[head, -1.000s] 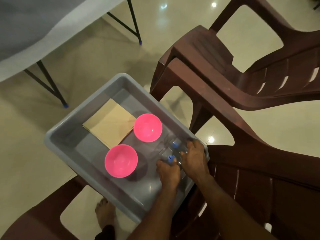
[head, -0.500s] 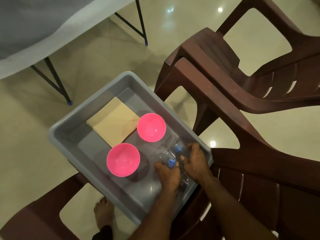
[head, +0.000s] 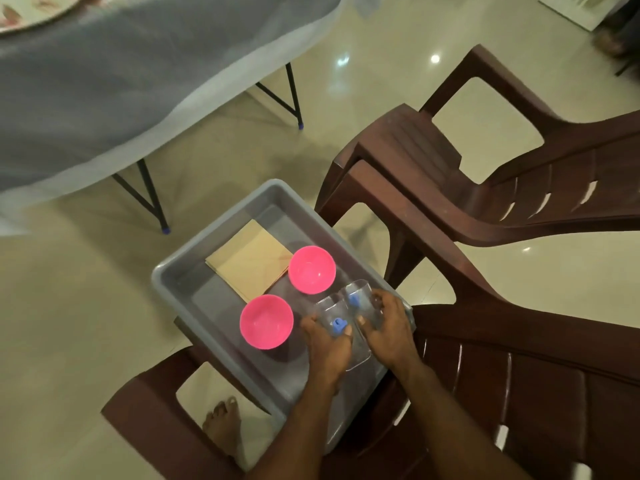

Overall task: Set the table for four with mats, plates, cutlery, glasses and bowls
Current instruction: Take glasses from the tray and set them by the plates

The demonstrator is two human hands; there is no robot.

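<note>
**Both hands on clear glasses in the grey tub**

Two bare forearms reach up from the bottom edge, side by side, into the near right corner of a grey rectangular plastic tub (head: 180,271) that rests on the seat of a dark brown plastic chair (head: 519,382). The left hand (head: 327,344) lies palm down, wrist straight. The right hand (head: 391,327) sits just beside it, nearer the tub's right wall.

The glasses are transparent and hard to trace against the grey floor of the tub; their bases are covered by the hands. A small blue mark shows on each, but what it is cannot be made out. The tub's near corner is hidden under the forearms, and the chair is cut off by the frame.

The left fingers are curled round one clear drinking glass (head: 329,311), thumb and fingertips clamped on its sides. The right fingers wrap a second clear drinking glass (head: 358,292) the same way. The two glasses touch or nearly touch.

Also in the tub lie two round pink plastic bowls (head: 266,322), open side up and apart from each other, and a tan folded mat stack (head: 247,263) toward the far end. The grey-clothed desk (head: 104,81) stands well apart, upper left.
</note>
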